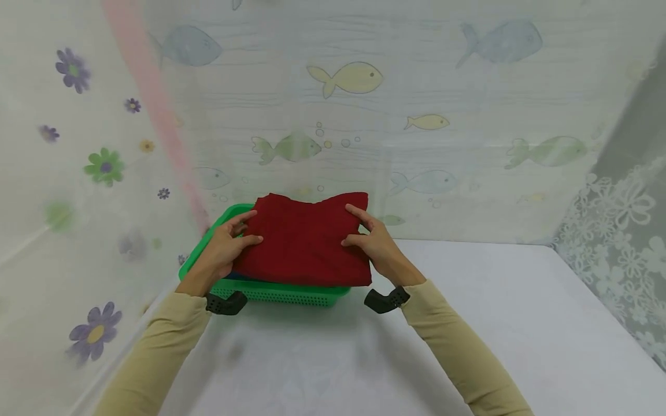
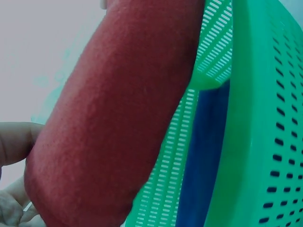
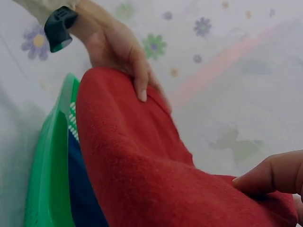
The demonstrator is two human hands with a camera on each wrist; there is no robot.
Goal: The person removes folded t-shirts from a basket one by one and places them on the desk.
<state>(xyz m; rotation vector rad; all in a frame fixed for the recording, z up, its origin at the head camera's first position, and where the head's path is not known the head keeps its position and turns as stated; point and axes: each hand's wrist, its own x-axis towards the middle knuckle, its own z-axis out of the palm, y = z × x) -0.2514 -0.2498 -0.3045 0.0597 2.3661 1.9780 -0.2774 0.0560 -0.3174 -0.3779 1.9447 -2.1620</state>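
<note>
A folded red cloth (image 1: 307,242), perhaps a garment, is held between both hands above a green plastic basket (image 1: 283,293). My left hand (image 1: 222,249) grips its left side, thumb lying on the upper face. On the opposite side, my right hand (image 1: 378,247) pinches the edge, also with the thumb on top. Some of the fingers are hidden beneath the fabric. Inside the basket lies a dark blue cloth (image 2: 203,151), mostly covered by the red one in the head view. The right wrist view shows a gap between the red cloth and the basket rim (image 3: 49,165).
The basket stands on a white-covered table (image 1: 468,300), near its left and back sides. Behind it hangs a curtain (image 1: 432,214) with printed fish. Flower-patterned sheeting (image 1: 104,231) borders the left, and a lacy grey-white curtain (image 1: 619,260) the right.
</note>
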